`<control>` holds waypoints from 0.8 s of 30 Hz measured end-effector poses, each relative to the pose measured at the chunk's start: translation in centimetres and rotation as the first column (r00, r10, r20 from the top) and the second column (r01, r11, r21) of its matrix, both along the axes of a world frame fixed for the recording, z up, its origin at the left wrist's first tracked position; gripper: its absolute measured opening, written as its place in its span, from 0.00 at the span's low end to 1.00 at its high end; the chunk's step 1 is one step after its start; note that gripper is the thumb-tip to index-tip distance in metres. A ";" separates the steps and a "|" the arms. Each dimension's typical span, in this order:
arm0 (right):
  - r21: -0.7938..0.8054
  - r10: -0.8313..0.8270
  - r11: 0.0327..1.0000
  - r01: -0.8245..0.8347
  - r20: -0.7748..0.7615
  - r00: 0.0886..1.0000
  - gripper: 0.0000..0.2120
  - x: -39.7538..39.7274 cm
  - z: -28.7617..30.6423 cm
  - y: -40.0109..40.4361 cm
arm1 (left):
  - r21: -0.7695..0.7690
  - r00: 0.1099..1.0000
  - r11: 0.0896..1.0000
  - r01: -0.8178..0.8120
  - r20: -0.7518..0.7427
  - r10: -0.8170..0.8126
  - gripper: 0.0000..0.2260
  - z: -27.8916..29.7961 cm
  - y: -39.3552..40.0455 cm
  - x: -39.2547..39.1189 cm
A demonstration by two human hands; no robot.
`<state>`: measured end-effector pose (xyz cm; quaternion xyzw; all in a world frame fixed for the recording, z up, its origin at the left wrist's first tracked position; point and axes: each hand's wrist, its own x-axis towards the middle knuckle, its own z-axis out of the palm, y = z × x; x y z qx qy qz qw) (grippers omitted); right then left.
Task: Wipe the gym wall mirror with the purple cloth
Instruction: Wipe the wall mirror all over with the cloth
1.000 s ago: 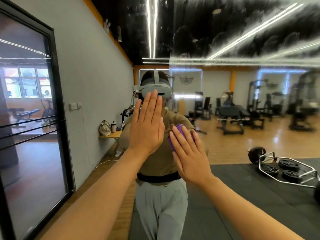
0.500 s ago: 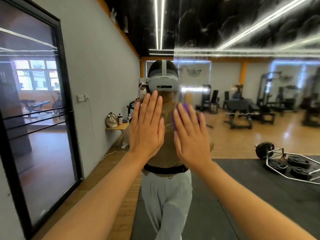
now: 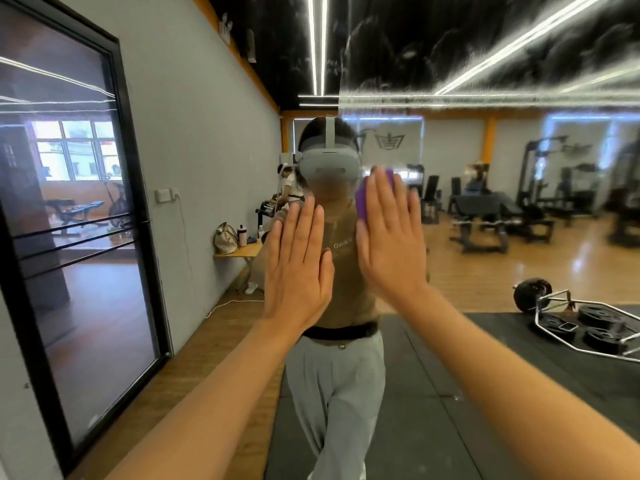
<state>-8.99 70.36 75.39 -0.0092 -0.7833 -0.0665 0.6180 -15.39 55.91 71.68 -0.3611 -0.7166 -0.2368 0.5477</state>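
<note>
Much of the mirror (image 3: 519,237) is judged unwiped: a streaky film is seen across the top, toward 12 o'clock. The purple cloth (image 3: 363,201) is pressed to the glass under the flat, straight-fingered right hand (image 3: 389,237). The left hand (image 3: 298,271) is laid flat, holding nothing.
</note>
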 end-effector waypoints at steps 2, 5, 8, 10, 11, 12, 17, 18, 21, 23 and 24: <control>-0.031 -0.003 1.000 0.002 -0.041 0.999 0.27 -0.2 3.5 0.4 | -0.010 1.000 1.000 0.015 0.009 -0.015 0.29 -0.5 0.0 0.2; -0.035 -0.010 0.999 0.007 -0.080 0.997 0.27 -0.3 3.3 0.5 | 0.003 0.999 1.000 0.015 0.029 -0.015 0.30 -1.4 0.0 0.5; 0.001 0.001 1.000 0.000 -0.034 0.999 0.27 0.1 -2.8 0.1 | 0.028 0.998 0.999 0.022 0.062 -0.023 0.30 -2.4 0.2 0.7; 0.094 0.006 0.996 -0.011 0.053 0.999 0.28 0.7 -8.4 0.1 | 0.037 0.997 0.999 0.026 0.071 -0.029 0.29 -2.6 0.5 0.9; 0.144 -0.006 0.990 -0.007 0.093 0.996 0.29 0.9 -10.8 0.4 | 0.042 0.997 0.999 0.026 0.072 -0.029 0.29 -2.6 0.6 0.9; 0.184 -0.030 0.983 0.007 0.120 0.992 0.29 1.2 -12.7 0.7 | 0.047 0.997 0.999 0.023 0.072 -0.026 0.29 -2.7 0.6 0.9; 0.283 -0.043 0.959 -0.009 0.180 0.983 0.30 1.8 -12.6 2.0 | 0.068 0.997 0.998 0.020 0.070 -0.025 0.30 -2.7 0.8 1.0; 0.284 -0.037 0.959 -0.014 0.171 0.985 0.29 1.8 -11.2 2.0 | 0.077 0.997 0.997 0.026 0.071 -0.032 0.30 -2.7 0.9 1.1; 0.184 -0.030 0.983 0.014 0.086 0.996 0.28 1.5 -4.8 2.2 | 0.103 0.996 0.994 0.028 0.081 -0.037 0.30 -2.6 1.3 1.5; 0.104 -0.042 0.994 0.037 0.042 0.998 0.28 1.2 -0.1 2.3 | 0.112 0.995 0.993 0.028 0.090 -0.038 0.30 -2.6 1.5 1.7; 0.076 -0.041 0.996 0.039 0.027 0.999 0.28 1.2 1.7 2.6 | 0.114 0.995 0.993 0.029 0.091 -0.040 0.29 -2.7 1.5 1.8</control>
